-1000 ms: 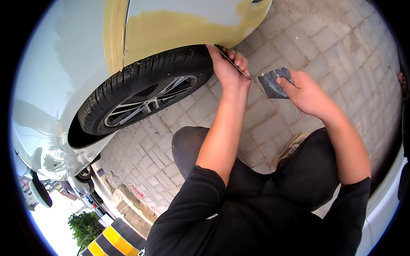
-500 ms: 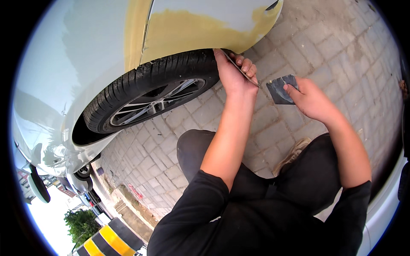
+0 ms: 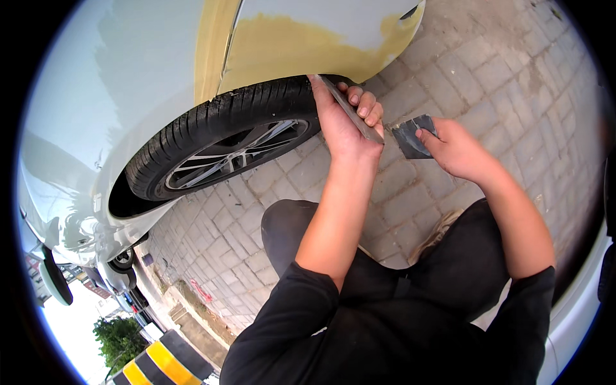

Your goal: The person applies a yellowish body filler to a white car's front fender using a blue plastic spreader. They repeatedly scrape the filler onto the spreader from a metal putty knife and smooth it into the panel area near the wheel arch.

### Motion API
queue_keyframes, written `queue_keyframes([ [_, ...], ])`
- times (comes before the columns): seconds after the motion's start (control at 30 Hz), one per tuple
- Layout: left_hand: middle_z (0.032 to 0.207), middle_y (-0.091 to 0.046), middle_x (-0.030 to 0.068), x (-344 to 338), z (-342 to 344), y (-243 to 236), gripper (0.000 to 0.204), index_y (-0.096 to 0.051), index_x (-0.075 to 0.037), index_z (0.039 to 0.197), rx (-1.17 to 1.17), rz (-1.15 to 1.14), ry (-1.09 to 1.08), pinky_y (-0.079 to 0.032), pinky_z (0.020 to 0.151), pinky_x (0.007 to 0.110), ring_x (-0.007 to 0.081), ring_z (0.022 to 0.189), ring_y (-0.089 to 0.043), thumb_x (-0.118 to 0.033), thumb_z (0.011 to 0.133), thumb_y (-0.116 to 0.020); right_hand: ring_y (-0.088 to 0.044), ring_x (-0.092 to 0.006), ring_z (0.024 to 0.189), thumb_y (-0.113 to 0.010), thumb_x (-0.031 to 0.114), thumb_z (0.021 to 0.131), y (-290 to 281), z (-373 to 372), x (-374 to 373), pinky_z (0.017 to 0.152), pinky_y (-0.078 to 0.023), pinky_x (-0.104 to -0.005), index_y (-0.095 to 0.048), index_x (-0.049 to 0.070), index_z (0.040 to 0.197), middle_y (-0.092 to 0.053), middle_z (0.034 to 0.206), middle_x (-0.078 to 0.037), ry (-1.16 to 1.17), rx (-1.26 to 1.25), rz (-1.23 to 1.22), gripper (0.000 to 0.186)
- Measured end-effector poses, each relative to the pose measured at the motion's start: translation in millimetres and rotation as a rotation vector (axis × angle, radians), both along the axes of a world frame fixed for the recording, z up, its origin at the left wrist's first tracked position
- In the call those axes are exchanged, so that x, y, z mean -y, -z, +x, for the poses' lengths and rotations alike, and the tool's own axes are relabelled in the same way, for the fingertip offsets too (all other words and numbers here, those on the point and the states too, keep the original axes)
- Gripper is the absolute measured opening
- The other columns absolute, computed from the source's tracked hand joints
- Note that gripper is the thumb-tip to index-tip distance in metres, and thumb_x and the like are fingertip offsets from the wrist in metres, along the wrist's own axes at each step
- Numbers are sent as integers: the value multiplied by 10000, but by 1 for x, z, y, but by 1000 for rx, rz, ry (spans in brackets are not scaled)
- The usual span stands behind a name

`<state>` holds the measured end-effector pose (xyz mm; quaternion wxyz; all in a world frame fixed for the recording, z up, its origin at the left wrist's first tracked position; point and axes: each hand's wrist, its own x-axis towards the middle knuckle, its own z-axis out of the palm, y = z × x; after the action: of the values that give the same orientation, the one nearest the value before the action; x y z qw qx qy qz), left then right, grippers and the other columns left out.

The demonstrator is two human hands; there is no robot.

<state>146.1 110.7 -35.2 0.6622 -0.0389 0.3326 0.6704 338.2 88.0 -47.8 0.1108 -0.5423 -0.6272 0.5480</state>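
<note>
My left hand (image 3: pixel 350 122) is raised beside the car's rear wheel, fingers and thumb closed round a thin flat grey plate (image 3: pixel 353 112). The plate is seen nearly edge-on, so most of its face is hidden. To the right, my right hand (image 3: pixel 455 149) pinches a dark square putty spreader (image 3: pixel 412 136) with grey smears on it, thumb on top. A small gap separates the spreader from the plate. Beyond my left hand, the pale car body (image 3: pixel 147 58) has smooth yellow putty patches (image 3: pixel 276 51) above the wheel arch and along the panel seam.
The black tyre (image 3: pixel 192 122) with its spoked rim (image 3: pixel 237 154) is close on the left. Grey paving bricks (image 3: pixel 308 167) lie below my crouched knees. Another pale vehicle's edge (image 3: pixel 584 308) is at the lower right. A black-and-yellow striped block (image 3: pixel 168 362) stands at lower left.
My left hand has shifted slightly left and toward me, and the plate has turned to show more of its surface. My right hand has moved a little left with the spreader.
</note>
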Motion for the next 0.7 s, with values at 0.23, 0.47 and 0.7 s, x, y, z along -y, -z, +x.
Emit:
queue_keyframes([
  [0.23,684,-445,19,30,-31,10,501,-555,-109,885,214,20,-2,-327,422,272,144,519,-406,-605,955,-528,-536,-189,609,-509,223,1003,-28,-17,-14,591,-449,-373,-572,-25,876,-549,627,-105,67,-27,-27,286],
  [0.47,944,-636,72,59,-69,-9,186,-577,-39,1081,-489,-93,82,-516,632,316,164,780,-622,-173,965,-632,-557,-84,748,-490,244,1045,-25,-24,-11,633,-471,-313,-635,4,1028,-626,814,15,129,-423,-57,281],
  [0.7,1123,-688,91,91,-83,-45,323,-574,-22,1223,-458,157,129,-547,892,322,160,1020,-657,1,918,-676,-559,-85,1000,-498,230,1053,-63,-38,22,905,-457,-283,-629,-2,1214,-656,1093,4,130,-634,-56,311],
])
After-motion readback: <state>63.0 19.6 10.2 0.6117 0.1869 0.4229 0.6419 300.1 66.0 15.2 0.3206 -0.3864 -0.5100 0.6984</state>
